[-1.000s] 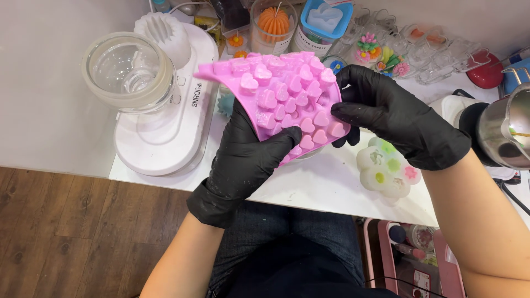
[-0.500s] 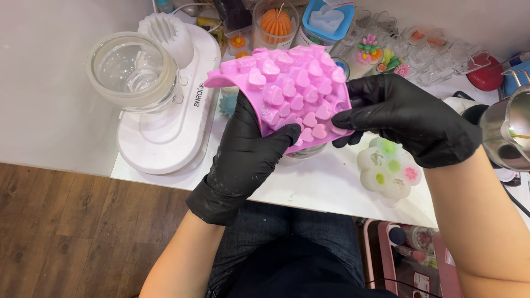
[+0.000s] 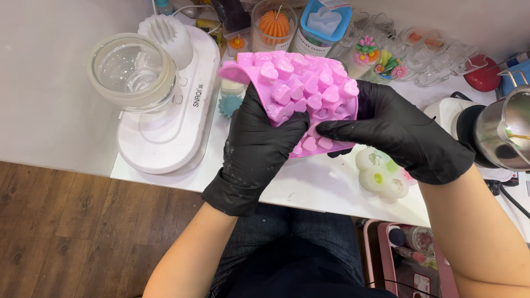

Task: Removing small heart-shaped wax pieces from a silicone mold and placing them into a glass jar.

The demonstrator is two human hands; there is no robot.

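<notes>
A pink silicone mould (image 3: 301,88) with many heart-shaped bumps is held upside down above the white table (image 3: 320,185), bent into an arch. My left hand (image 3: 254,146), in a black glove, grips its near-left side with the thumb pressing on the hearts. My right hand (image 3: 400,129), also gloved in black, clasps the right edge, fingers pointing left across the mould's lower part. Under the mould the table surface is hidden.
A white machine (image 3: 165,121) with a clear glass jar (image 3: 130,69) stands at the left. A white flower-shaped mould (image 3: 381,174) lies by my right wrist. Behind are an orange candle in a jar (image 3: 274,25), a blue container (image 3: 326,22), clear moulds (image 3: 436,49), and a steel pitcher (image 3: 510,129) at right.
The mould has been bent more strongly and its far edge tipped toward the left. My left thumb has come up over the hearts; my right fingers have slid further across it.
</notes>
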